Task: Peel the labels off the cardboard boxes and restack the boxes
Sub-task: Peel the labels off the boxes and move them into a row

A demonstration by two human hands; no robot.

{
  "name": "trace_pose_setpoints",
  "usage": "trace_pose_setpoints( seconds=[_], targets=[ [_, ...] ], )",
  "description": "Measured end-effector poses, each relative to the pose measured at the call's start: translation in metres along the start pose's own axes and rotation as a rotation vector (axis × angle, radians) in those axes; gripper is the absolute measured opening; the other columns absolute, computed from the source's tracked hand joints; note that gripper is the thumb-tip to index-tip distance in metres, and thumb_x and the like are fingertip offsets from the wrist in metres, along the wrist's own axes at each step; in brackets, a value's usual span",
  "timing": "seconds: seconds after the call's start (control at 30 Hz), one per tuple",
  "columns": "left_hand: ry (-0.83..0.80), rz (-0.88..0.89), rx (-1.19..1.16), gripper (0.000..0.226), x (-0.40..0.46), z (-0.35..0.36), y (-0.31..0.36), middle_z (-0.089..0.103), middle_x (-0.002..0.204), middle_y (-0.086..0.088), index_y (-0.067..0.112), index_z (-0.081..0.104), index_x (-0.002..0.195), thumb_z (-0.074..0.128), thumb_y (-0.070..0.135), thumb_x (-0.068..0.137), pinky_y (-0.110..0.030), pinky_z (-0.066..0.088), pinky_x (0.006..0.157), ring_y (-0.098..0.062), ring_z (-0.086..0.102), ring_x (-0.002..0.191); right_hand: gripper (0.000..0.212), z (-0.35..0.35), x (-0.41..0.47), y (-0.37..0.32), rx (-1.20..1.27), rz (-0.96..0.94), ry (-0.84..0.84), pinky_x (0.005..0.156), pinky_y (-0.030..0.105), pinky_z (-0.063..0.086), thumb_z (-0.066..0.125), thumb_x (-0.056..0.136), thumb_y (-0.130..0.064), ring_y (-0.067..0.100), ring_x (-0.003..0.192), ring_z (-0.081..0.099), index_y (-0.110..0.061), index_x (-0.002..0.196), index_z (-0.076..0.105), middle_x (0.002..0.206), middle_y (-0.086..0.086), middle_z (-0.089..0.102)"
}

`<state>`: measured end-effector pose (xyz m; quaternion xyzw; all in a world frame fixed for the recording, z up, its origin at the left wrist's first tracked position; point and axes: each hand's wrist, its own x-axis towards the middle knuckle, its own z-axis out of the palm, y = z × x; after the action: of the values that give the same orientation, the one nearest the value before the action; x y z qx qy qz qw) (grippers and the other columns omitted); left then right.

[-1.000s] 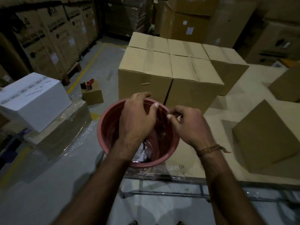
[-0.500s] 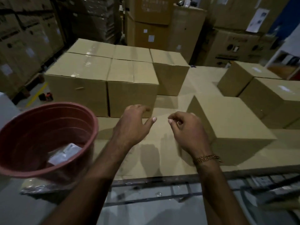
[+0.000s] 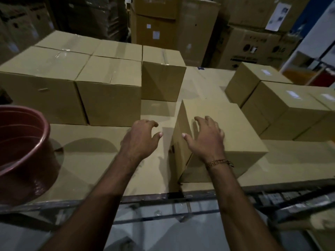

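Note:
A plain brown cardboard box (image 3: 233, 131) stands alone near the front edge of a cardboard-covered platform (image 3: 94, 160). My right hand (image 3: 206, 136) hovers over its top near the left edge, fingers spread and holding nothing. My left hand (image 3: 141, 136) reaches out just left of that box, over the platform, fingers loosely spread and empty. A block of several stacked boxes (image 3: 78, 84) fills the back left. At the right sit three boxes (image 3: 282, 107) with small white labels (image 3: 294, 94) on their tops.
A red plastic tub (image 3: 23, 151) stands at the left front of the platform. Tall stacks of large cartons (image 3: 174, 26) line the back. A metal frame (image 3: 181, 196) edges the platform in front, with grey floor below.
The view has swung right, away from the red tub. Both hands left the tub, opened, and moved forward to the lone box; the right hand's curled fingers have spread.

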<state>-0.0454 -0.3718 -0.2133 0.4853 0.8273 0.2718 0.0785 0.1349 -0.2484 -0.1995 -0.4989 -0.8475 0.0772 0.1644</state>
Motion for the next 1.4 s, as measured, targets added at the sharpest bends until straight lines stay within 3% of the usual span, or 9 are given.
trace_pose_setpoints(
  seconds=[0.23, 0.4, 0.6, 0.73, 0.93, 1.07, 1.17, 1.27, 1.4],
  targets=[
    [-0.042, -0.001, -0.016, 0.044, 0.038, 0.026, 0.004, 0.061, 0.142, 0.000, 0.025, 0.061, 0.140, 0.061, 0.048, 0.102, -0.050, 0.051, 0.104, -0.023, 0.053, 0.133, 0.074, -0.004, 0.029, 0.001, -0.012, 0.075, -0.096, 0.113, 0.058, 0.041, 0.070, 0.094, -0.036, 0.034, 0.136, 0.046, -0.026, 0.159, 0.037, 0.151, 0.007, 0.047],
    [-0.106, 0.026, -0.055, 0.046, 0.062, 0.049, 0.021, 0.060, 0.143, -0.003, 0.024, 0.061, 0.142, 0.061, 0.048, 0.102, -0.049, 0.050, 0.106, -0.026, 0.053, 0.133, 0.076, -0.012, 0.056, 0.021, -0.003, 0.130, -0.125, 0.118, 0.062, 0.035, 0.065, 0.096, -0.021, 0.039, 0.142, 0.041, -0.028, 0.163, 0.031, 0.158, 0.009, 0.040],
    [-0.223, 0.061, -0.072, 0.050, 0.081, 0.079, 0.035, 0.061, 0.145, -0.004, 0.022, 0.060, 0.144, 0.060, 0.050, 0.102, -0.047, 0.050, 0.106, -0.026, 0.055, 0.133, 0.082, -0.019, 0.068, 0.040, -0.020, 0.129, -0.146, 0.124, 0.072, 0.020, 0.054, 0.099, -0.004, 0.047, 0.158, 0.020, -0.032, 0.168, 0.018, 0.177, 0.010, 0.011],
    [-0.253, 0.067, -0.071, 0.057, 0.088, 0.102, 0.047, 0.059, 0.148, -0.006, 0.020, 0.055, 0.149, 0.054, 0.054, 0.104, -0.045, 0.050, 0.106, -0.028, 0.056, 0.133, 0.085, -0.038, 0.076, 0.055, 0.028, 0.128, -0.119, 0.124, 0.073, 0.017, 0.047, 0.096, 0.005, 0.043, 0.159, 0.019, -0.033, 0.168, 0.021, 0.177, 0.007, 0.011],
    [-0.357, 0.026, -0.102, 0.076, 0.102, 0.148, 0.079, 0.049, 0.157, -0.010, 0.030, 0.022, 0.166, 0.030, 0.072, 0.103, -0.049, 0.048, 0.108, -0.032, 0.053, 0.137, 0.081, -0.080, 0.091, 0.106, 0.161, 0.111, -0.083, 0.127, 0.059, 0.026, 0.044, 0.096, 0.004, 0.031, 0.159, 0.025, -0.036, 0.165, 0.030, 0.175, 0.002, 0.021],
    [-0.418, -0.015, -0.231, 0.081, 0.113, 0.169, 0.106, 0.052, 0.156, -0.011, 0.037, 0.001, 0.167, 0.027, 0.076, 0.101, -0.043, 0.049, 0.104, -0.033, 0.058, 0.133, 0.072, -0.111, 0.098, 0.148, 0.219, 0.121, -0.071, 0.126, 0.036, 0.026, 0.040, 0.100, 0.001, 0.018, 0.157, 0.029, -0.032, 0.164, 0.037, 0.172, -0.002, 0.029],
    [-0.468, -0.038, -0.294, 0.082, 0.117, 0.182, 0.129, 0.045, 0.162, -0.011, 0.041, -0.006, 0.166, 0.027, 0.077, 0.100, -0.042, 0.046, 0.108, -0.035, 0.055, 0.138, 0.064, -0.125, 0.103, 0.178, 0.229, 0.106, -0.077, 0.125, 0.039, 0.032, 0.039, 0.105, -0.006, 0.019, 0.154, 0.034, -0.032, 0.163, 0.038, 0.170, -0.003, 0.033],
    [-0.500, -0.072, -0.440, 0.079, 0.112, 0.192, 0.152, 0.024, 0.173, -0.003, 0.046, -0.012, 0.164, 0.027, 0.075, 0.101, -0.042, 0.035, 0.118, -0.032, 0.039, 0.152, 0.059, -0.139, 0.105, 0.200, 0.246, 0.089, -0.080, 0.123, 0.035, 0.030, 0.038, 0.108, -0.007, 0.018, 0.153, 0.034, -0.031, 0.163, 0.041, 0.169, -0.004, 0.035],
    [-0.398, -0.090, -0.548, 0.074, 0.109, 0.197, 0.173, 0.017, 0.174, 0.005, 0.044, -0.006, 0.166, 0.032, 0.066, 0.106, -0.039, 0.031, 0.119, -0.026, 0.031, 0.156, 0.057, -0.153, 0.110, 0.220, 0.327, 0.105, -0.113, 0.125, 0.039, 0.030, 0.039, 0.110, -0.010, 0.019, 0.154, 0.033, -0.034, 0.162, 0.042, 0.169, -0.004, 0.036]
  ],
)
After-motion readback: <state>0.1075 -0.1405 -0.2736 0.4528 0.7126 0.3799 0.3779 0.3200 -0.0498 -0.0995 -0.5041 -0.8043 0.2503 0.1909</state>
